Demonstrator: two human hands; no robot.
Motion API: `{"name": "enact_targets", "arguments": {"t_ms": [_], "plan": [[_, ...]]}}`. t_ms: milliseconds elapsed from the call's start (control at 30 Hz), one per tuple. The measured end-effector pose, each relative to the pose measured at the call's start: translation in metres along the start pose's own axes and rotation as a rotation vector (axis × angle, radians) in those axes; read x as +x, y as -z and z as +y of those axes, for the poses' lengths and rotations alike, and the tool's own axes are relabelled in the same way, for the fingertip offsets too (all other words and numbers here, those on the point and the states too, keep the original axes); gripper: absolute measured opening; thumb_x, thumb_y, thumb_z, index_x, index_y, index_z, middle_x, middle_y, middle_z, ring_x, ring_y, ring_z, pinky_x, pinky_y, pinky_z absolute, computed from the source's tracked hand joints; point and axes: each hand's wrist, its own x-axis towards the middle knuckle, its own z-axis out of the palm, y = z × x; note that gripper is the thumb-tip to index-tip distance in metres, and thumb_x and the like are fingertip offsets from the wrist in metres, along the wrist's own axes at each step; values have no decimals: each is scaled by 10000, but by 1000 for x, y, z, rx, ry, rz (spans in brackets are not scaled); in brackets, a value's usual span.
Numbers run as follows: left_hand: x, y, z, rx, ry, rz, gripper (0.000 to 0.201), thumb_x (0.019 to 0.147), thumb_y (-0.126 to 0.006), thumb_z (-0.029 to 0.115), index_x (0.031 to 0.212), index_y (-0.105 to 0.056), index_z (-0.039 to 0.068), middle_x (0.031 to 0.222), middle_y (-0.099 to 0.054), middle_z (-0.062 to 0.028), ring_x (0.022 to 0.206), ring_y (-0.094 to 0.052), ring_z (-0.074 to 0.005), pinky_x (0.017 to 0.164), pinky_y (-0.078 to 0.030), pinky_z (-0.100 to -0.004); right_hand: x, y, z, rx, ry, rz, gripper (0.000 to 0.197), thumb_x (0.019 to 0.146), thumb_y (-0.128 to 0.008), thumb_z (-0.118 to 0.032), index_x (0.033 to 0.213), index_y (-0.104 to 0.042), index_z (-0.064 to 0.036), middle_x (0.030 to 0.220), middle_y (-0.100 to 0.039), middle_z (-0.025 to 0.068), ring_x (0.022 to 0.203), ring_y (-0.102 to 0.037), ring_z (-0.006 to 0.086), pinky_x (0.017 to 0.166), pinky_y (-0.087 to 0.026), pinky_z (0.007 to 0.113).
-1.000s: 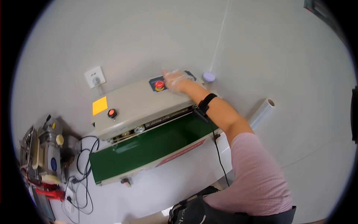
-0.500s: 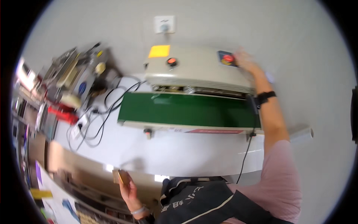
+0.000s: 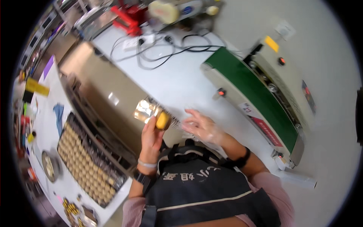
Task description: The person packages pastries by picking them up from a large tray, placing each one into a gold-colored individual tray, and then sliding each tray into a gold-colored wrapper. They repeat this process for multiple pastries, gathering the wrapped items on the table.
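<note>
My left hand point(image 3: 149, 137) is closed around a shiny gold foil packet point(image 3: 145, 110). A yellow, rounded piece with a dark side point(image 3: 162, 120) shows at the packet's right; I cannot tell whether it lies inside or against it. Just to the right, my right hand point(image 3: 202, 126) is raised with its fingers apart and holds nothing. It seems to wear a thin clear glove. Farther right on the white table point(image 3: 170, 89) stands a sealing machine with a green conveyor belt point(image 3: 249, 94) and a beige housing point(image 3: 291, 73).
Black cables and a white power strip point(image 3: 138, 42) lie on the table, beside a red tool point(image 3: 130, 23) and another machine point(image 3: 185, 11). On the left, a second table bears a tray of round pale dough pieces point(image 3: 85, 162) and a metal bowl point(image 3: 50, 166). A clear roll point(image 3: 298, 179) lies lower right.
My view has swung left. My right hand has left the red button on the machine's housing and come over beside my left hand, which still holds the packet.
</note>
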Motion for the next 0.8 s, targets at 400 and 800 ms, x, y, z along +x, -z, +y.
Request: {"name": "enact_targets", "arguments": {"t_ms": [400, 800], "plan": [[-5, 59, 74, 273, -261, 43, 255, 866, -487, 187, 1010, -486, -24, 957, -563, -104, 838, -558, -163, 728, -457, -272, 111, -149, -24, 20, 211, 132, 362, 890, -327, -308, 1056, -477, -24, 793, -551, 191, 757, -545, 326, 678, -437, 373], [7, -12, -12, 246, 248, -446, 509, 850, -474, 358, 1242, -339, 63, 1229, -414, -78, 1108, -416, -221, 920, -354, -368, 55, -81, 27, -39, 226, 779, 339, 844, -398, -246, 1125, -463, -68, 969, -564, 147, 820, -565, 316, 714, -451, 393]]}}
